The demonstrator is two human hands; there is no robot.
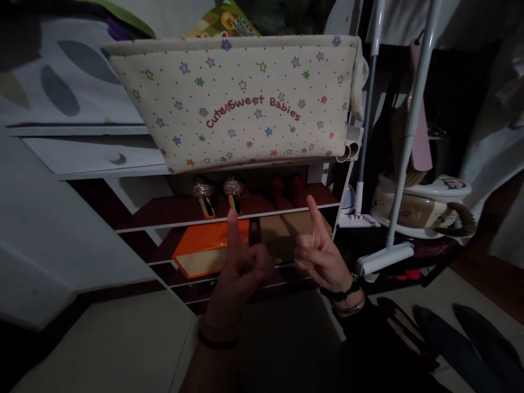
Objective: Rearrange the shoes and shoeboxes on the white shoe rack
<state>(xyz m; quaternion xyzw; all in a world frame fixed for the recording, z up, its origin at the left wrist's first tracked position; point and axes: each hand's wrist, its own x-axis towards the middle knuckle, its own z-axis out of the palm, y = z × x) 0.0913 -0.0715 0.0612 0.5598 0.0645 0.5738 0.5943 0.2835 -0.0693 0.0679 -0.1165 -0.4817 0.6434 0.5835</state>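
Observation:
My left hand (245, 267) is raised in front of the shoe rack (286, 210), index finger pointing up and the other fingers curled in. Its fingertip overlaps the gold heel of a glittery shoe (233, 191); I cannot tell that they touch. To the right, my right hand (321, 256) makes the same shape, with its index finger up before a brown box (274, 234). Neither hand shows anything in its grip. Behind my left hand lies an orange box (204, 245). Dark red shoes (286, 188) stand on the shelf above the brown box.
A cream fabric basket (245, 109) printed with stars sits on top, above the shelves. At right stand a white-headed mop (387, 259), a pink-handled brush (421, 131) and a lidded beige container (413, 202). Dark shoes (450, 338) lie on the tiled floor (118, 333).

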